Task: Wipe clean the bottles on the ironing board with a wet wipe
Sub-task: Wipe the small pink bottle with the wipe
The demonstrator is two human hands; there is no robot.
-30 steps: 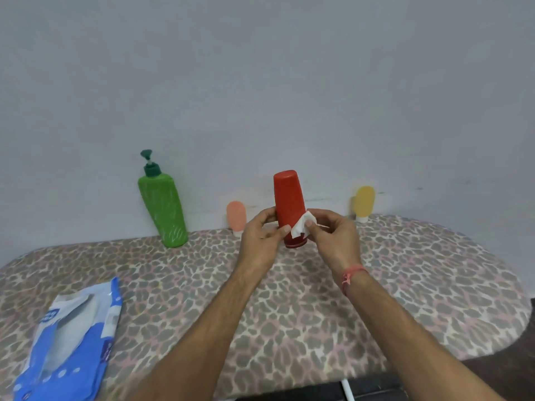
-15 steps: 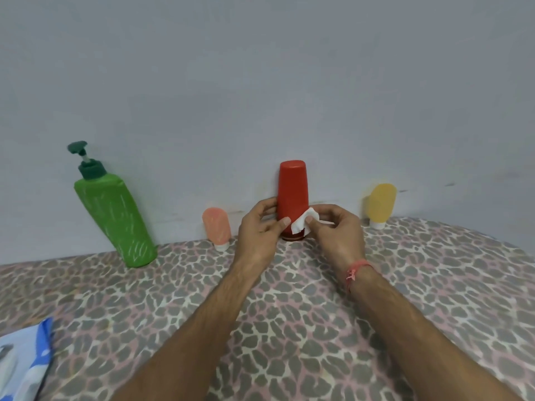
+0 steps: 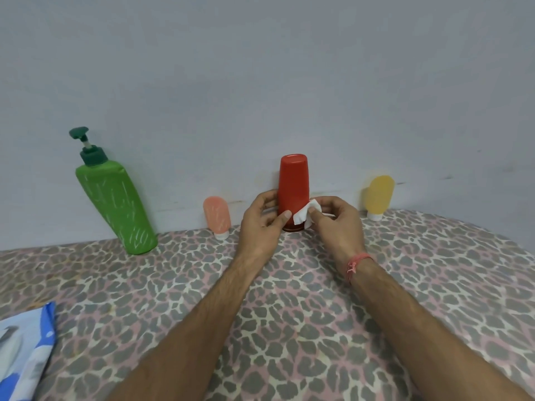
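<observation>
A red bottle stands cap-down at the far edge of the leopard-print ironing board, against the wall. My left hand grips its lower part, thumb across the front. My right hand pinches a small white wet wipe against the bottle's lower right side. A green pump bottle leans at the far left. A small pink tube stands cap-down left of my hands, and a small yellow tube stands cap-down to the right.
A blue and white wipes packet lies at the board's near left corner. A grey wall rises straight behind the bottles. The board's rounded end curves off at the right.
The red bottle went from held in the air to resting on the board near the wall. Both hands stay on it. The view swung right and closer.
</observation>
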